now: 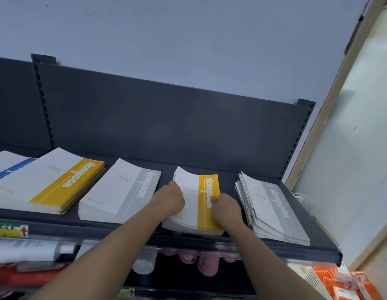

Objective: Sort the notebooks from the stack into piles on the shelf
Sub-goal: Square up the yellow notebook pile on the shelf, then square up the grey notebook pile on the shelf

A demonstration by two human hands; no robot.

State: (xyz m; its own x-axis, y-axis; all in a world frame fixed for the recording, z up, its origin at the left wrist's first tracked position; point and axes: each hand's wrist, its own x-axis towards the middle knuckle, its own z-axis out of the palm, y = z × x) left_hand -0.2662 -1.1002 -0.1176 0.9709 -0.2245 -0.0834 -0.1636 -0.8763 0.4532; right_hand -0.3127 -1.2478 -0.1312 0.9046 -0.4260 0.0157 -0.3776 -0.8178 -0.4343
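On the dark shelf [296, 250] lie several piles of notebooks. In the middle sits a pile topped by a white notebook with a yellow band [201, 198]. My left hand [170, 198] grips its left edge, fingers curled over the pages. My right hand [226, 207] holds its right edge, thumb on the yellow band. To the right lies an untidy stack of grey-banded notebooks [272, 211]. To the left lies a neat grey-banded pile [121, 191], then a yellow-banded pile [52, 182], and a blue-banded pile [8, 165] at the far left edge.
The shelf's dark back panel [166, 118] rises behind the piles. Below the shelf are pink round items [205, 265], white tubes [145, 263] and orange boxes [344, 282]. A pale wall panel [350, 148] stands close on the right.
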